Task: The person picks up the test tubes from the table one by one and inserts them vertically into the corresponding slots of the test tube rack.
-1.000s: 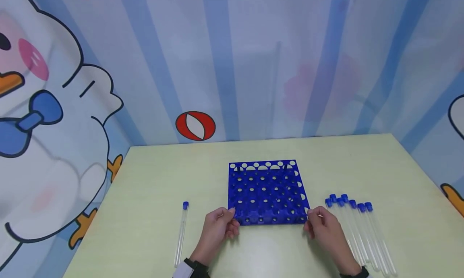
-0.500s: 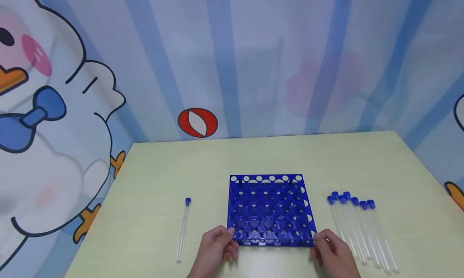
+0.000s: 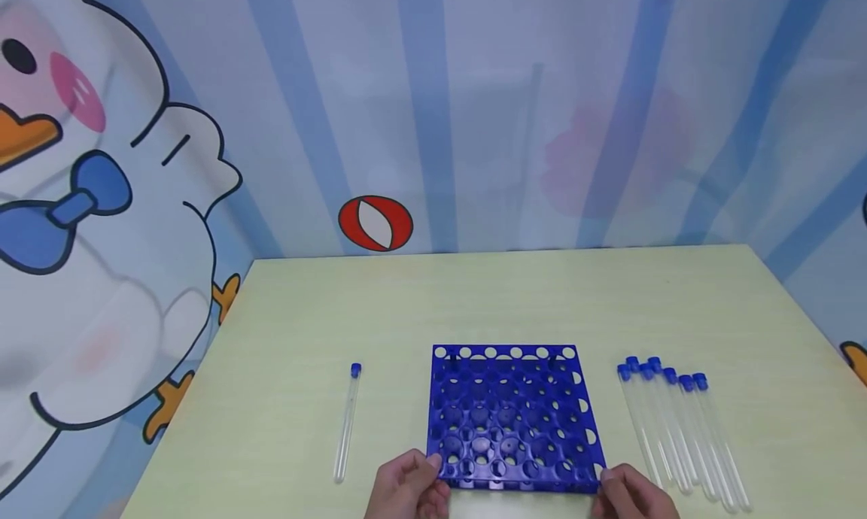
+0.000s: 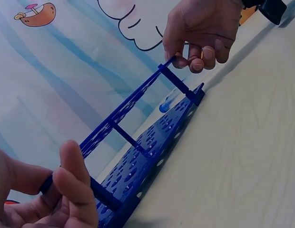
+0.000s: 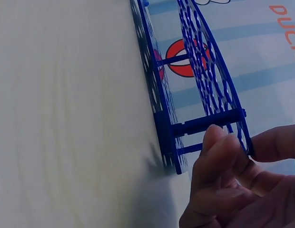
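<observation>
A blue test tube rack, with two tiers of holes, is held between my two hands in the head view. My left hand pinches the upper plate at its near left corner, thumb on top and fingers curled under. At the near right corner, my right hand pinches the same plate; its lower part is cut off by the frame. Posts join the rack's upper plate to its base, seen close over the table in the left wrist view. In the right wrist view, the right hand's fingers lie beside a corner post.
One blue-capped test tube lies left of the rack on the pale table. Several more capped test tubes lie side by side to the right, near my right hand. A printed backdrop stands behind the table.
Both hands have drawn the rack toward me, down in the head view. Its upper face shows more of its holes now. The loose tubes stay in place; the view has shifted slightly.
</observation>
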Tool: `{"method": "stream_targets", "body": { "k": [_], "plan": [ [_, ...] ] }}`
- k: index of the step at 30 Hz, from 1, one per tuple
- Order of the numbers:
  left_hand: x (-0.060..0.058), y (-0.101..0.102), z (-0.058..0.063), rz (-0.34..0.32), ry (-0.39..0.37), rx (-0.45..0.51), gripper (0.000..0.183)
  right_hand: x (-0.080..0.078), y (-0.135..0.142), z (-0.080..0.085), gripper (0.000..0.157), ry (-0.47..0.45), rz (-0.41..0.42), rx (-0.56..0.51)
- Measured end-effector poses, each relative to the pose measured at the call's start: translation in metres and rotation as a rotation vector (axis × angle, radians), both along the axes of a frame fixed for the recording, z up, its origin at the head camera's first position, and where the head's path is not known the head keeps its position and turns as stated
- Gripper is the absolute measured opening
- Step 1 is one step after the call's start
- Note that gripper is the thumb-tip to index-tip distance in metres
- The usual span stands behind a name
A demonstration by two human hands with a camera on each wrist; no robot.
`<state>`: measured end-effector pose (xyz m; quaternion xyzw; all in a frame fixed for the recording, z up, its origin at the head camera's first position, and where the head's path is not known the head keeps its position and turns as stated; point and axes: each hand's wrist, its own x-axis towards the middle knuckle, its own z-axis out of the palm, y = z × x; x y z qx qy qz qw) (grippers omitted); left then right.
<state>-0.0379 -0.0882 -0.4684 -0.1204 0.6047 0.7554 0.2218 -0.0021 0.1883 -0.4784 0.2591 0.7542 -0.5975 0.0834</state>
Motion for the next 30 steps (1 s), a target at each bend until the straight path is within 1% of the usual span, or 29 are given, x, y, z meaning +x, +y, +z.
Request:
{"method": "stream_targets", "body": {
  "k": [2, 4, 7, 8, 11, 15, 18, 19, 21, 24, 28, 30],
  "plan": [
    [0.001, 0.0, 0.0, 0.0, -0.008, 0.0, 0.028, -0.001, 0.001, 0.001, 0.034, -0.005, 0.016, 0.008],
    [0.002, -0.001, -0.001, -0.002, -0.009, 0.002, 0.028, -0.003, 0.004, 0.003, 0.03, -0.01, 0.042, 0.039],
    [0.002, -0.001, -0.001, -0.005, -0.008, 0.012, 0.027, -0.008, 0.008, 0.009, 0.024, -0.023, 0.088, 0.106],
    [0.003, -0.001, -0.001, -0.005, -0.005, 0.014, 0.027, -0.01, 0.009, 0.012, 0.024, -0.031, 0.101, 0.128],
    [0.003, -0.001, -0.002, -0.009, 0.006, 0.02, 0.027, -0.017, 0.011, 0.02, 0.035, -0.065, 0.149, 0.189],
    [0.002, -0.001, -0.002, -0.022, 0.017, 0.018, 0.027, -0.032, 0.013, 0.029, 0.058, -0.054, 0.245, 0.29],
    [0.001, -0.002, -0.002, -0.04, 0.02, 0.011, 0.027, -0.046, 0.014, 0.032, 0.063, -0.014, 0.305, 0.362],
    [0.001, -0.003, -0.002, -0.044, 0.021, 0.012, 0.026, -0.05, 0.014, 0.033, 0.063, -0.004, 0.312, 0.375],
    [0.001, -0.004, -0.001, -0.054, 0.031, 0.017, 0.026, -0.059, 0.014, 0.033, 0.062, 0.024, 0.308, 0.38],
    [0.001, -0.005, -0.002, -0.068, 0.056, 0.026, 0.027, -0.071, 0.013, 0.031, 0.059, 0.074, 0.298, 0.341],
    [0.0, -0.006, -0.002, -0.086, 0.079, 0.026, 0.028, -0.081, 0.01, 0.025, 0.057, 0.127, 0.303, 0.306],
    [0.0, -0.007, -0.002, -0.09, 0.085, 0.03, 0.03, -0.084, 0.009, 0.022, 0.055, 0.145, 0.31, 0.298]
  ]
}}
